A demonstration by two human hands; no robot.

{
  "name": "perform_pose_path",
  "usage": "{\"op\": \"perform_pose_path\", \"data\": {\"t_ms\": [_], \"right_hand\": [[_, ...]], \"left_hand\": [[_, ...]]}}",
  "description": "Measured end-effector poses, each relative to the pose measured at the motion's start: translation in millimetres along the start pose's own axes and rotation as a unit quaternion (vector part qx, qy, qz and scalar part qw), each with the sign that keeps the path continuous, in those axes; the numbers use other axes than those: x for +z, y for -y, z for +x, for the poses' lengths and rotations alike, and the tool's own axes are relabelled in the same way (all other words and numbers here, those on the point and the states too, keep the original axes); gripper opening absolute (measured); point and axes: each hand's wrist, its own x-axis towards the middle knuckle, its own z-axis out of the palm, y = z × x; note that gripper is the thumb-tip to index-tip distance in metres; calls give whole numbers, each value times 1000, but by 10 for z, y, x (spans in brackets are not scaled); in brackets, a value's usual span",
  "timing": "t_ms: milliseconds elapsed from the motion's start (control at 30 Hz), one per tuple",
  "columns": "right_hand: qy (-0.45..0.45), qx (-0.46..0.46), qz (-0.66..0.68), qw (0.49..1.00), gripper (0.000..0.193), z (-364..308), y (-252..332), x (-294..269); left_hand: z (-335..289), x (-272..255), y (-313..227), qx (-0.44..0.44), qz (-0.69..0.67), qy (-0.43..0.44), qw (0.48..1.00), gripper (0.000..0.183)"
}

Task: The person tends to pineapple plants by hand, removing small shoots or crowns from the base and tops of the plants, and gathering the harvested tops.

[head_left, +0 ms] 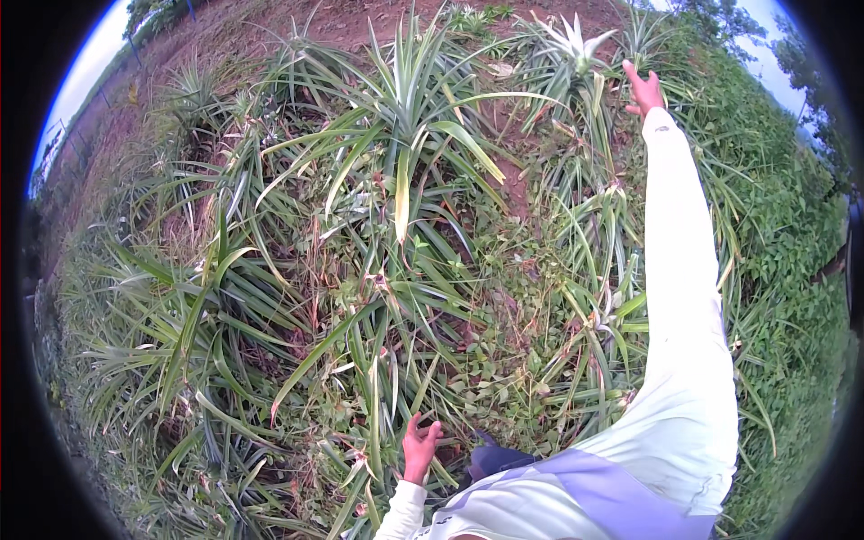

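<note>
My right arm reaches far forward in a white sleeve. At its end my right hand [644, 90] is open, fingers apart and nothing in them. Just left of its fingertips is a pale, spiky pineapple crown [574, 47]; a gap shows between them, and I cannot tell whether the crown rests on the leaves behind it. My left hand [419, 448] is low in the middle, close to my body, with thumb and fingers apart and no object between them. Long green pineapple leaves [373, 423] stand beside it.
A large pineapple plant [405, 112] spreads its leaves at the far middle. More pineapple plants [202, 306] crowd the left. Low weeds [490, 360] cover a strip between rows. Dense green bushes [783, 270] line the right, and reddish soil [261, 31] shows at the back.
</note>
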Motion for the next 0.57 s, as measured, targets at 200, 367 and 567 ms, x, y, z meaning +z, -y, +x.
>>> {"op": "perform_pose_path", "data": {"t_ms": [200, 367, 567], "right_hand": [[205, -94, -68, 972, 94, -1345, 345, 1228], [393, 52, -64, 916, 86, -3891, -1419, 1507], [533, 198, -138, 811, 82, -6436, -2893, 1011]], "left_hand": [[-319, -353, 451, -5, -156, -80, 984, 67], [-612, -536, 1319, -29, -145, -79, 986, 68], [-1335, -784, 1970, -64, -154, -120, 979, 66]]}}
